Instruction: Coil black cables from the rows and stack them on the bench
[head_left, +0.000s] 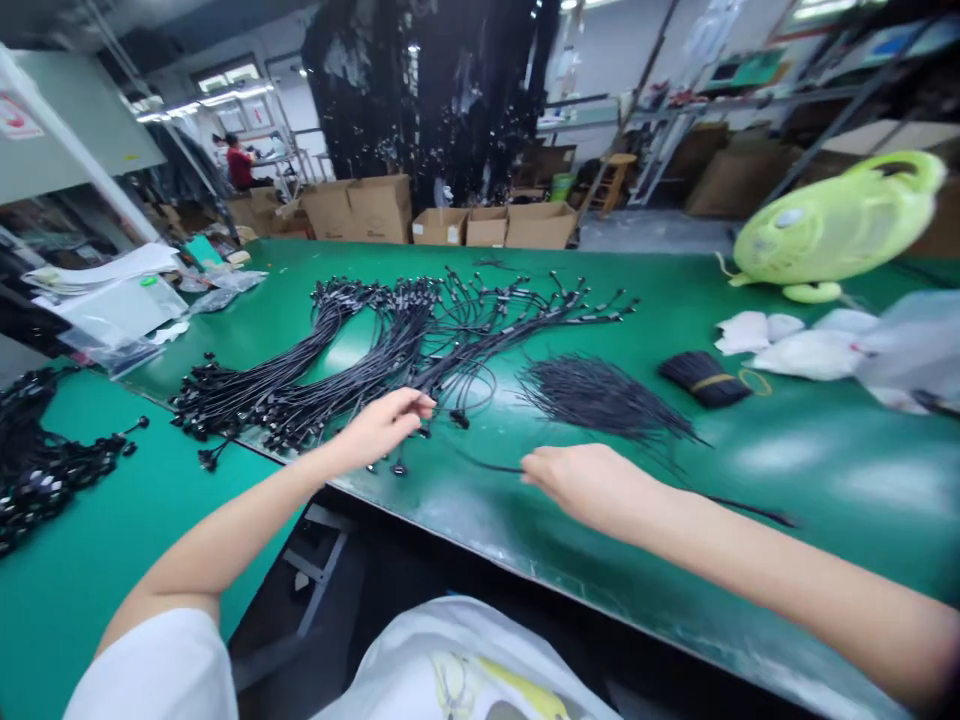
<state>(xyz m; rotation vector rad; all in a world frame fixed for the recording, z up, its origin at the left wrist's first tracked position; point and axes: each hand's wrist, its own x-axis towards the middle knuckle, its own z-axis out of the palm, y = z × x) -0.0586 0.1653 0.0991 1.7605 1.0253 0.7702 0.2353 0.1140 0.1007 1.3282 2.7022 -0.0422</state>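
Note:
My left hand (386, 425) is pinched at the near end of the middle cable bundle. A thin dark strand meets its fingertips beside a small black connector (459, 419). My right hand (589, 482) is closed on a black cable (491, 465); one end sticks out to the left of the fingers, and a thicker dark length shows beyond the wrist. Black cables with connector ends (352, 370) lie in long bundles behind my left hand. Past my right hand is a loose pile of thin black strips (600, 395).
A banded black bundle (703, 378) lies right of the strips, near white plastic bags (810, 345) and a yellow-green plastic fan (840, 225). Papers and a white box (124, 300) stand at left. More cables (52, 460) lie on the left table. Cartons (360, 208) stand behind the green table (465, 510).

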